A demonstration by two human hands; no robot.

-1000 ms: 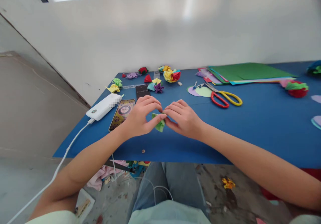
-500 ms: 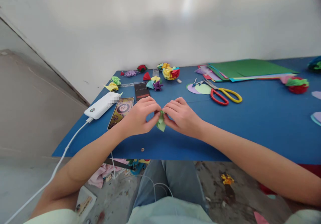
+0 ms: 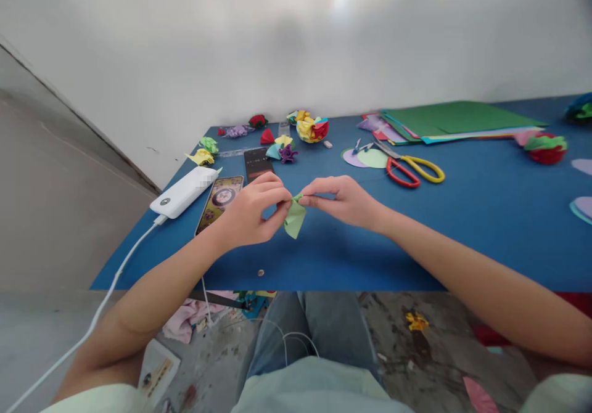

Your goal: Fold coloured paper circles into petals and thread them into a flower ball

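A light green piece of paper (image 3: 295, 218), gathered at its top, hangs between my hands above the front part of the blue table (image 3: 370, 259). My left hand (image 3: 256, 209) pinches its upper left side between thumb and fingers. At the gathered top, my right hand (image 3: 340, 198) grips it with thumb and index finger, the other fingers folded behind. Just beyond my left hand lie a patterned phone (image 3: 222, 200) and a dark phone (image 3: 257, 163) showing a timer.
Scissors (image 3: 411, 167) with red and yellow handles lie right of centre near paper circles (image 3: 372, 158). Coloured sheets (image 3: 462, 121) are stacked at the back. Crumpled paper flowers (image 3: 312, 129) line the far edge. A white power bank (image 3: 184, 192) with a cable sits left.
My right hand has opened out from its bunched position, its fingers now straighter and pinching the paper's top. More of the green paper shows. The view has shifted slightly.
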